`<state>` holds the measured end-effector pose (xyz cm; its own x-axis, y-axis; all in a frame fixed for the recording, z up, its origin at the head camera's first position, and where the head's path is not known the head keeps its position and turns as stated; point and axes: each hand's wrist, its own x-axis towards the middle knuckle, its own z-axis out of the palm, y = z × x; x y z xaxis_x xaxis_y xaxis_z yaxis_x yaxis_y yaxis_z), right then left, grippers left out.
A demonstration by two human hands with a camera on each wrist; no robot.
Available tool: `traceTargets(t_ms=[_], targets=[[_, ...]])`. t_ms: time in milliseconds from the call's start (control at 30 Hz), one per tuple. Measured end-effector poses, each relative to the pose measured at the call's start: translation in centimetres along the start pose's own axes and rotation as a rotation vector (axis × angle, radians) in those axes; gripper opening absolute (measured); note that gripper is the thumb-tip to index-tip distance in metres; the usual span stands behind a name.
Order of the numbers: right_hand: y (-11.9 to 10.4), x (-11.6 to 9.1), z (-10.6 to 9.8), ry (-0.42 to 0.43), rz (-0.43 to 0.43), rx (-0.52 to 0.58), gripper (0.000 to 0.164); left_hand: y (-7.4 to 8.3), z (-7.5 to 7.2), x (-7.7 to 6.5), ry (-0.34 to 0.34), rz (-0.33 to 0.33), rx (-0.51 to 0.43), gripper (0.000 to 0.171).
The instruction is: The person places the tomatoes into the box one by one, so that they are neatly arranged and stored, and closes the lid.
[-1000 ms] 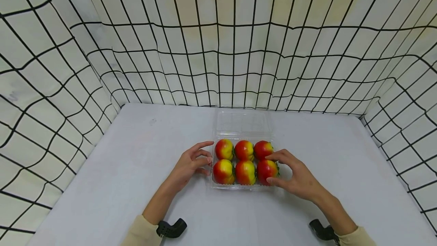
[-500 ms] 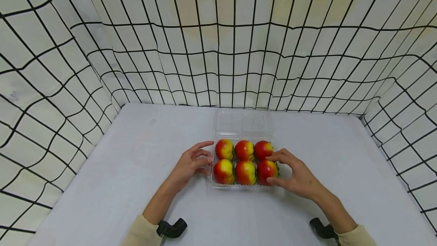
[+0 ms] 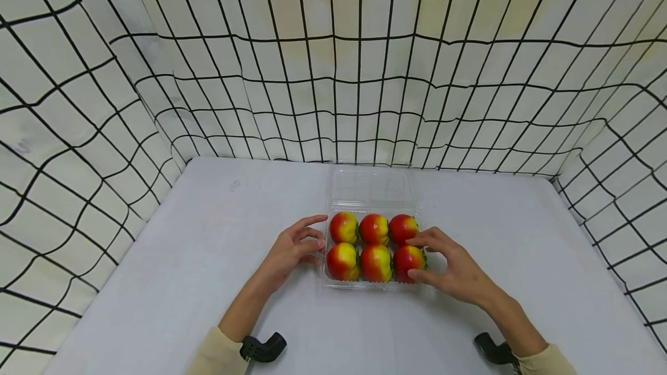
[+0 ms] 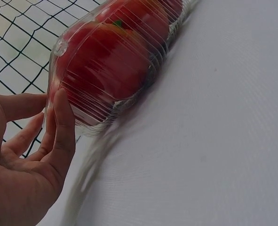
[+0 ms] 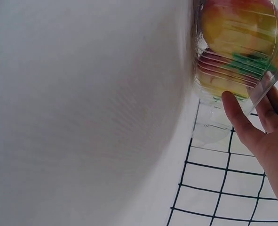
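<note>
A clear plastic clamshell box (image 3: 362,285) sits on the white table with its lid (image 3: 372,187) folded back, away from me. Several glossy red-and-yellow fruits (image 3: 375,263) fill it in two rows; their exact kind is unclear. My left hand (image 3: 285,253) holds the box's left edge with its fingertips, also in the left wrist view, where a red fruit (image 4: 106,61) shows through the ribbed wall. My right hand (image 3: 455,271) holds the right end, thumb near the front corner and index finger farther back. In the right wrist view its thumb (image 5: 240,120) touches the box's outside.
Black netting (image 3: 359,57) hangs in front of pale walls at the back and both sides. The white tabletop (image 3: 234,213) extends around the box. Black curved devices (image 3: 264,348) are strapped to both wrists, by the sleeve cuffs.
Both hands keep their places on the box, and the lid stays folded back. The whole head view has shifted by only a few pixels.
</note>
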<state>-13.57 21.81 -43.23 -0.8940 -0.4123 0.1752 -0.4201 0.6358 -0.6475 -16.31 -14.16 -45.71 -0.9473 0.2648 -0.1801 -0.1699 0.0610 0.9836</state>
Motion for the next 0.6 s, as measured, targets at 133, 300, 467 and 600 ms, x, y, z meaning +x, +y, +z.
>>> traceTargets(t_ms=[133, 300, 467, 600], targets=[[0.07, -0.01, -0.12, 0.028, -0.019, 0.005, 0.048, 0.08, 0.03, -0.03, 0.004, 0.002, 0.012, 0.056], [0.31, 0.10, -0.35, 0.082, -0.047, 0.021, 0.040, 0.16, 0.03, -0.05, 0.006, 0.009, 0.031, 0.055], [0.65, 0.27, -0.73, 0.169, -0.042, 0.023, 0.032, 0.29, 0.03, -0.13, 0.010, 0.016, 0.052, 0.055], [1.00, 0.52, -1.00, 0.208, 0.018, 0.026, 0.028, 0.36, 0.06, -0.13, 0.012, 0.019, 0.055, 0.056]])
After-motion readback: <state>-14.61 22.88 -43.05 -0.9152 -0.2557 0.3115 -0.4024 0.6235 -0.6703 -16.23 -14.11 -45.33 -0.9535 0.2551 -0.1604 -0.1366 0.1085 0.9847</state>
